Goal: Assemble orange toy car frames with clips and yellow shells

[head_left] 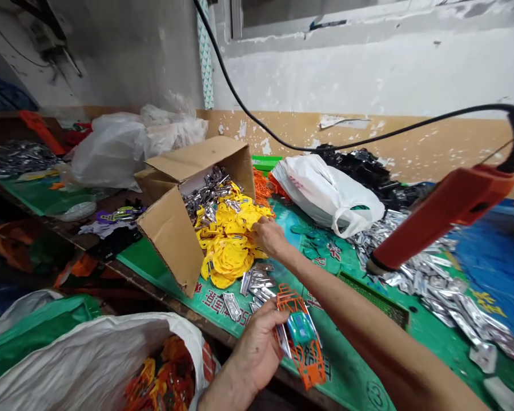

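Observation:
In the lower middle, my left hand [261, 337] is closed around the edge of an orange plastic toy-car frame [312, 365]. A teal green piece [300, 328] sits in the middle of that frame, with shiny silver strips along its sides. My right hand [269, 235] reaches to the right edge of a heap of yellow plastic parts [229, 257], its fingers bent and pinching at a yellow part; the fingertips are partly hidden. This heap spills from a tipped cardboard box [169, 234], which also holds silver parts. Loose silver plates [257, 282] lie between my hands.
A red handheld tool [437, 220] hangs at right on a black cable [248, 111], above scattered silver parts [437, 291]. Behind are a white plastic bag [325, 188] and black parts [364, 168]. A white sack [89, 354] of orange and yellow pieces stands at lower left, below the table edge.

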`<state>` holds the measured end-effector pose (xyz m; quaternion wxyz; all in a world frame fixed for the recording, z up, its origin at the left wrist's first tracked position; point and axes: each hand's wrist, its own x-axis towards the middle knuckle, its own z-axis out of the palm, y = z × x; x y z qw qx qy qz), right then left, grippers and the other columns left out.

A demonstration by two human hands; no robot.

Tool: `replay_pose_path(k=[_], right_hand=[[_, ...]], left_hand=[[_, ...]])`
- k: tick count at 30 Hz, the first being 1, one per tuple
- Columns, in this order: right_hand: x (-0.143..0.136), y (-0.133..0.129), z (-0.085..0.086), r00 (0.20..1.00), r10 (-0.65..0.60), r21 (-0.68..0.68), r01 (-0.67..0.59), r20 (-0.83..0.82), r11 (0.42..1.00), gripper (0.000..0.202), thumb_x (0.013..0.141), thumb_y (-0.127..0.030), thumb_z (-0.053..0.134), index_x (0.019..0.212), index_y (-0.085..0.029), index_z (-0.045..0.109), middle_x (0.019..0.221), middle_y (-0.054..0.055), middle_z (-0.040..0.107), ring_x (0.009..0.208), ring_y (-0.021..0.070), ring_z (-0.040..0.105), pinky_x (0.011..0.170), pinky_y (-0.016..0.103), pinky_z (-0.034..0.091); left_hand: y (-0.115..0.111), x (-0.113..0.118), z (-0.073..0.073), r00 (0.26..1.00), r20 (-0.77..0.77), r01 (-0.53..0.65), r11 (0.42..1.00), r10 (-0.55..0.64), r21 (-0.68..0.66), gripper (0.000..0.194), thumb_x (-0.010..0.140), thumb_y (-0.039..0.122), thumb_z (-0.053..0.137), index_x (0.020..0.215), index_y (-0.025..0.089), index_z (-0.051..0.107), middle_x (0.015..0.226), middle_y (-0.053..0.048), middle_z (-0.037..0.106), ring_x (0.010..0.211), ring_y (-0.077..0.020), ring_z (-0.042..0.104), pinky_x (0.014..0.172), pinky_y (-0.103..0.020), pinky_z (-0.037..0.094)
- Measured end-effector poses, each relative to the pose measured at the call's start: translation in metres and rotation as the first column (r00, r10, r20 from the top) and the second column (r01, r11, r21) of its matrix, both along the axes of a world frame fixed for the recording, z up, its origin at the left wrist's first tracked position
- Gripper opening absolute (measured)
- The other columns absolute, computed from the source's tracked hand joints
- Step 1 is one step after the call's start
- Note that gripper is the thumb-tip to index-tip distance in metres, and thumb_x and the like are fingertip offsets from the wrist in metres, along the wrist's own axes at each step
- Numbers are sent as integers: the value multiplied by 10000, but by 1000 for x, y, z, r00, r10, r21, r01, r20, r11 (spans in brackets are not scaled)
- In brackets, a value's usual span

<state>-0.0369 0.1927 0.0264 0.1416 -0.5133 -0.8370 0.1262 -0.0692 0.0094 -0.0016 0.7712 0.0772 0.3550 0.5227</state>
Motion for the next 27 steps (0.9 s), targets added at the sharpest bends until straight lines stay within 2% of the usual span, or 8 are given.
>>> replay_pose_path(k=[5,10,12,14,17,19,23,27], right_hand=[[41,-25,32,981,-27,-10,26,-191,1000,247,909,-327,524,1049,-136,596,1052,70,625,939,188,608,814,388,506],[143,-107,36,864,-173,-168,104,-474,980,377,870,-492,461,958,-152,599,834,46,661,667,151,613,573,272,484],[188,-157,22,531,-463,-485,108,-710,868,356,690,-488,689,799,-167,581,735,40,661,558,156,610,500,266,461],[224,-210,4,186,-650,-641,112,-737,759,405,536,-410,815,746,-201,539,656,4,638,525,163,613,481,261,466],[251,-281,-17,-93,-712,-718,111,-696,687,597,512,-395,822,1051,-277,594,637,-52,576,468,108,548,436,206,425],[255,-310,-24,-43,-700,-686,253,-713,683,599,576,-414,792,1130,-274,612,596,-58,534,458,89,499,431,187,402],[266,-331,-16,345,-695,-367,657,-631,659,549,763,-461,625,1240,-191,605,603,-10,588,495,116,497,464,203,419],[278,-339,-7,570,-720,-215,705,-397,676,516,844,-404,494,1312,-193,546,606,8,639,516,144,545,518,223,438]], left_hand=[[2,4,-1,998,50,24,999,-23,-39,240,675,83,652,912,115,679,800,-49,723,624,-144,639,612,-267,516],[2,16,5,996,39,82,989,-78,-120,145,793,125,572,909,116,658,778,-56,724,620,-163,656,622,-293,520],[4,31,11,988,69,148,973,-138,-176,154,836,130,511,880,93,655,732,-72,717,594,-165,654,631,-300,517],[8,53,17,974,88,222,951,-208,-214,196,864,131,470,814,71,649,660,-79,694,550,-164,640,614,-299,509],[12,100,27,956,68,294,938,-286,-181,190,875,109,471,794,75,639,626,-64,679,530,-157,629,588,-290,499],[11,135,33,930,55,366,921,-362,-134,178,885,98,469,828,80,637,629,-51,678,533,-147,626,581,-278,494],[1,193,39,859,41,512,856,-510,-72,196,912,105,437,851,84,622,665,-49,685,566,-136,637,616,-273,508],[-9,221,42,797,18,604,795,-604,-64,197,920,128,438,849,83,616,679,-66,692,575,-160,649,596,-294,514]])
